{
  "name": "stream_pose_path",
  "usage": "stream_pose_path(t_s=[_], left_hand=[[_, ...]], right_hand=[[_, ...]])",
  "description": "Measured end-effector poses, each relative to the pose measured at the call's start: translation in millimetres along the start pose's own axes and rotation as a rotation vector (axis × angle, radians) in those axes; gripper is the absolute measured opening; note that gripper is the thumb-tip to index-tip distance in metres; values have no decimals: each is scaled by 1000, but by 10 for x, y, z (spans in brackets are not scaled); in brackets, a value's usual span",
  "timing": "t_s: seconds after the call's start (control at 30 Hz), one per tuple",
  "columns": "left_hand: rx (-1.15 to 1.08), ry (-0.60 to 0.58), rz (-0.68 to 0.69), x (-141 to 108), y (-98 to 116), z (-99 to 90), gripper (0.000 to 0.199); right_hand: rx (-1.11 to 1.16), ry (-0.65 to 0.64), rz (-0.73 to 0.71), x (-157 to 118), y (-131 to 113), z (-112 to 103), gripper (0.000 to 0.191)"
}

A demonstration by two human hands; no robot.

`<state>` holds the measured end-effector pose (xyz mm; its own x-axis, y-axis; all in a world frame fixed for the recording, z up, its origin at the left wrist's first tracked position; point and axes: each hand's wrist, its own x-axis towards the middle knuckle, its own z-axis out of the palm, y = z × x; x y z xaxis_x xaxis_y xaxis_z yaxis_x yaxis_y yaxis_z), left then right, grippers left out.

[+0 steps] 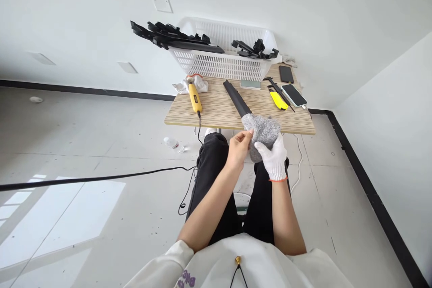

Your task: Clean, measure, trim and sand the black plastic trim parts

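A grey fluffy cloth (265, 129) covers the near end of a long black plastic strip (237, 98), whose far end lies bare on the table. My right hand (274, 158), in a white knitted glove with an orange cuff edge, is closed on the cloth from the right, thumb on top. Bare and pinched together, the fingers of my left hand (240, 145) hold the cloth's left edge. Whatever of the strip is under the cloth is hidden.
A white basket (222, 65) with several black plastic parts (175, 38) stands at the table's back. Left lies a corded yellow power tool (195, 96) by a white glove (200, 84). Calipers (280, 92), a yellow cutter (278, 100) and two phones (294, 95) lie right.
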<state>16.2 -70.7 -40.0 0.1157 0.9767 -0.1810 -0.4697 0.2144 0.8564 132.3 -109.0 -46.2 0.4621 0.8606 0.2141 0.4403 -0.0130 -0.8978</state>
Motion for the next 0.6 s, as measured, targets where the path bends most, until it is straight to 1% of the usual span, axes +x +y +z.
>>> stream_pose_path(t_s=[0.07,0.13,0.2,0.27,0.33,0.43,0.53,0.6], left_hand=[[-49,5,-30,-75,43,163,47],[-126,12,-77,-99,64,297,47],[-197,6,-137,-48,74,386,47],[-238,-11,-196,71,81,434,46],[-254,-21,-241,234,92,456,44],[-247,-8,-289,514,136,472,37],[-243,41,-311,805,213,467,33],[-249,41,-302,995,261,443,33]], right_hand=[[130,106,39,99,2,23,65],[269,219,52,231,6,50,52],[347,284,48,392,5,66,41],[323,328,13,575,-6,60,40],[234,332,-49,772,-25,39,41],[170,286,-142,1080,-59,17,43],[229,266,-186,1361,-54,43,44],[272,267,-186,1494,-6,81,43]])
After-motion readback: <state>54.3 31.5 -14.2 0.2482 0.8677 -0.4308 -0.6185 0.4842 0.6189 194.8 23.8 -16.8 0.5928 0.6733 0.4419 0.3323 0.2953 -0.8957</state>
